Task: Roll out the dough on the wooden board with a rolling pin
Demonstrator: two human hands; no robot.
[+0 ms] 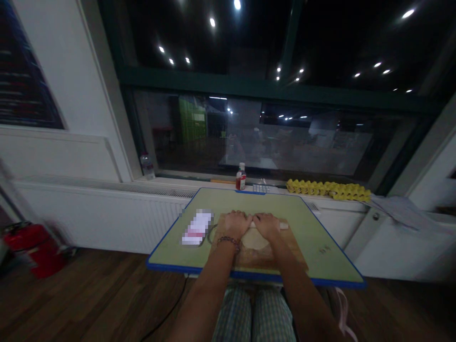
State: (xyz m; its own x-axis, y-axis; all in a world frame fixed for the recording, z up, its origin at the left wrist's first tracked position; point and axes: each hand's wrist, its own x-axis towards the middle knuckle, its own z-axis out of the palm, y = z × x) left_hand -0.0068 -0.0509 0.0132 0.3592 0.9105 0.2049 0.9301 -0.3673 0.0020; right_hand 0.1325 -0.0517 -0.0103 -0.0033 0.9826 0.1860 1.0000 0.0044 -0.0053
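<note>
Blurred packet (197,227) on green blue-edged board (322,237), 9 o'clock from hands, just beside wooden pastry board (290,251). Left hand (235,225) and right hand (266,225) closed over rolling pin (284,226), palms down; grip hard to judge in dim view. Pale dough (254,240) on pastry board, touching pin at 6 o'clock. Open green surface at 3 o'clock, up to blue edge.

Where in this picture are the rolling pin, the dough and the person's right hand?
rolling pin (284,226), head view: its exposed end, right of the hands.
dough (253,240), head view: the pale flat round's visible middle.
right hand (266,225), head view: the back of the hand.
</note>
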